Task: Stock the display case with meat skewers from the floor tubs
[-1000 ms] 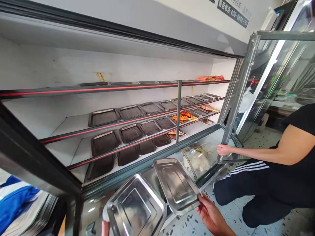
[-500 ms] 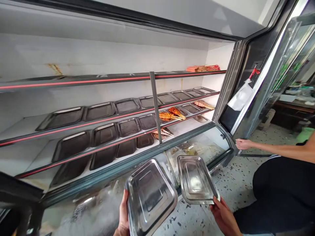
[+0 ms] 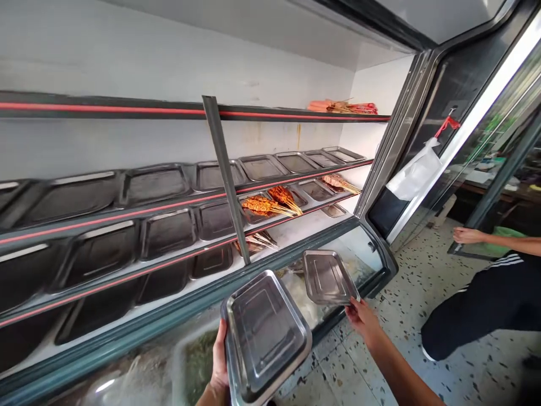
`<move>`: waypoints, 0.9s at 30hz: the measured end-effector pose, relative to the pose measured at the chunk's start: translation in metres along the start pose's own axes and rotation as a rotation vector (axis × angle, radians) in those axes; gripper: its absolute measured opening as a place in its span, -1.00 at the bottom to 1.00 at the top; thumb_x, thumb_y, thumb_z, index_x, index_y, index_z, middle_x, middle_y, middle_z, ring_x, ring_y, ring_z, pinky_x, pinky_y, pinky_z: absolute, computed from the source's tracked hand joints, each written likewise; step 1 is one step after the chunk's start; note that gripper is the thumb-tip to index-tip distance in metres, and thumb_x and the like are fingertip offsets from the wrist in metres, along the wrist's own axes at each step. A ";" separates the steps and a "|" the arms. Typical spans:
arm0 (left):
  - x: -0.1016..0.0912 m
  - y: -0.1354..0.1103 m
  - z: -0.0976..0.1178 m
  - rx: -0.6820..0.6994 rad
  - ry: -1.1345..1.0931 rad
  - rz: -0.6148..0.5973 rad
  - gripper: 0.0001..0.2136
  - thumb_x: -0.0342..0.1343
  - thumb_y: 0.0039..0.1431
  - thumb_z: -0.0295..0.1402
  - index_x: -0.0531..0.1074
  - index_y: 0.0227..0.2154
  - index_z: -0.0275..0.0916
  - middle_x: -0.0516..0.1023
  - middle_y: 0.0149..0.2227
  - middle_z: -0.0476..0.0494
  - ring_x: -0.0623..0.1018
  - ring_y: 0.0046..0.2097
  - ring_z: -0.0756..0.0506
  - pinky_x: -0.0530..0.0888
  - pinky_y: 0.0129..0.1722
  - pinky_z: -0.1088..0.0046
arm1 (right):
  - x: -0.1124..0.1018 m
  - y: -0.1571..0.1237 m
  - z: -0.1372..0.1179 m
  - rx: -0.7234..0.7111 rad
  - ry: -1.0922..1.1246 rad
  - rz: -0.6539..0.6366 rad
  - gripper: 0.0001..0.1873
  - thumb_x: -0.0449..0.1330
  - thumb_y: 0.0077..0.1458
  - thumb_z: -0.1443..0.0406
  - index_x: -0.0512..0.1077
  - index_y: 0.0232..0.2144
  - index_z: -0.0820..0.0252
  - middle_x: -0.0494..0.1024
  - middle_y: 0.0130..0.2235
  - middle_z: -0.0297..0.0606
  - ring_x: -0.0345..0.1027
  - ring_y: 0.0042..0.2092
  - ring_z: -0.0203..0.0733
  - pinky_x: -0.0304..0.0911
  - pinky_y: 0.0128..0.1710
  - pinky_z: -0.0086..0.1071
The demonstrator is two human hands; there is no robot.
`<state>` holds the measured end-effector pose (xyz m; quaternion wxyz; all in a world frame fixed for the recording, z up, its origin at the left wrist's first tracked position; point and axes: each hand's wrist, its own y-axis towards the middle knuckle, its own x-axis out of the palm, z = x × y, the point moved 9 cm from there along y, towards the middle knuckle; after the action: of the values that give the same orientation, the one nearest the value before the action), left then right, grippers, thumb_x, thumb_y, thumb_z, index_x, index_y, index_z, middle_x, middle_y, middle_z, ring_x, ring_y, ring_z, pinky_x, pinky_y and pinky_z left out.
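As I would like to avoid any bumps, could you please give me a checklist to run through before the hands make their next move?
1. Left hand on the left tray: ok, gripping its left side.
2. Right hand on the right tray: ok, holding a near corner.
3. Held trays apart: ok, a gap shows between them.
4. Left tray single, not stacked: cannot tell.
5. Co-worker's hand away from both trays: ok, it is at the door frame.
6. Orange skewers set back from the shelf edge: not ok, their sticks reach about to it.
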<state>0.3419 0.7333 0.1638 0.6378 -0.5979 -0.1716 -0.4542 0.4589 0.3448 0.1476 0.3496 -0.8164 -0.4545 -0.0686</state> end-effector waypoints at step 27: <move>0.123 0.298 -0.124 0.136 -0.069 0.012 -0.39 -0.15 0.31 0.19 0.54 0.17 0.01 0.68 0.05 -0.16 0.50 0.25 -0.42 0.35 0.31 -0.09 | 0.280 0.493 -0.111 -0.204 -1.003 -0.228 -0.86 0.17 0.38 0.32 0.45 -0.17 0.34 0.50 -0.29 -0.35 0.38 -0.38 -0.42 0.37 -0.40 -0.50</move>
<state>0.6007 0.5353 0.0484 0.6733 -0.5694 -0.2204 -0.4170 1.0327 0.3000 0.1000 -0.0019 -0.7241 -0.6431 0.2491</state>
